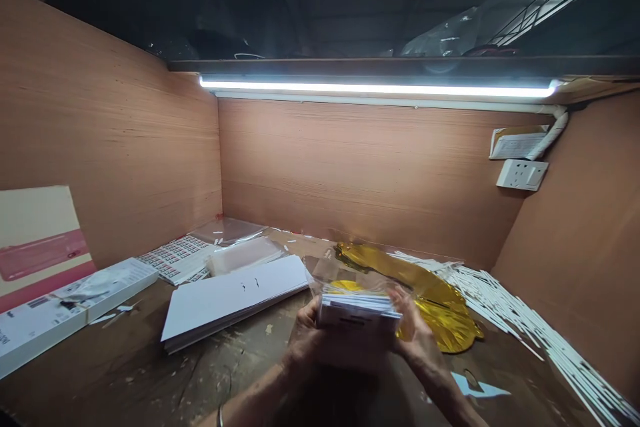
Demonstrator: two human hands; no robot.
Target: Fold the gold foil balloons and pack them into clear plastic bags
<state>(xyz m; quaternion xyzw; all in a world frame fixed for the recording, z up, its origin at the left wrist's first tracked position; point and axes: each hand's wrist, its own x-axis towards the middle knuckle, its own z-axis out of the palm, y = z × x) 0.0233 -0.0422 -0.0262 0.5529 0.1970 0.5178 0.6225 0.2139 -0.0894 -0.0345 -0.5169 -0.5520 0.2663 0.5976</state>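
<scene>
Between my two hands is a thick stack of white cards (357,320), its edges showing at the top and its near face in shadow. My left hand (303,333) grips its left side, and my right hand (416,328) closes round its right side. Clear plastic film (327,270) stands up just behind the stack; whether the cards are inside it I cannot tell. Past my right hand lies a crumpled gold foil sheet or flat balloon (450,317). Left of my left hand rests a larger pile of white paper (235,297).
Many thin white sticks (520,320) spread along the right wall. At left are a long white box (125,280), a pink-and-cream card (40,250), printed sheets (180,257) and clear bags (247,255). A paper scrap (477,387) lies front right. A power socket (521,175) sits on the back wall.
</scene>
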